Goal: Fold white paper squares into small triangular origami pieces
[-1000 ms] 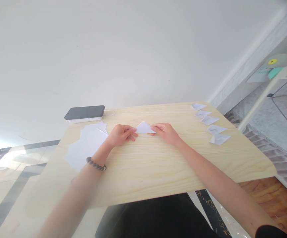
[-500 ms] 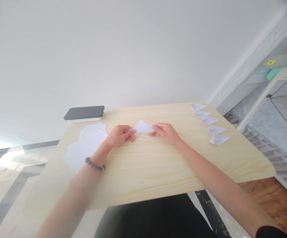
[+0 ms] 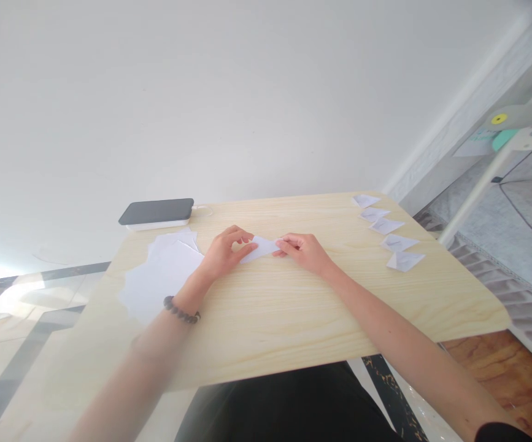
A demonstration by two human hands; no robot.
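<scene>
Between my two hands, over the middle of the table, is a small folded piece of white paper (image 3: 262, 247). My left hand (image 3: 226, 250), with a dark bead bracelet (image 3: 181, 310) at the wrist, pinches its left part between thumb and fingers. The right end is gripped by the thumb and fingertips of my right hand (image 3: 302, 250). Fingers cover both ends of the paper, so its full outline is hidden. Left of my left hand lies a spread pile of white paper sheets (image 3: 158, 279), partly behind my forearm.
Several folded paper boats (image 3: 404, 261) stand in a row along the right side of the wooden table (image 3: 284, 313). At the back left sits a white box with a dark grey top (image 3: 158, 211) and a cable. A pale wall rises behind the table.
The folded paper has turned between my hands; its upward peak no longer shows and it now lies slanted. My left fingers have shifted up and lifted, and my right hand has moved slightly.
</scene>
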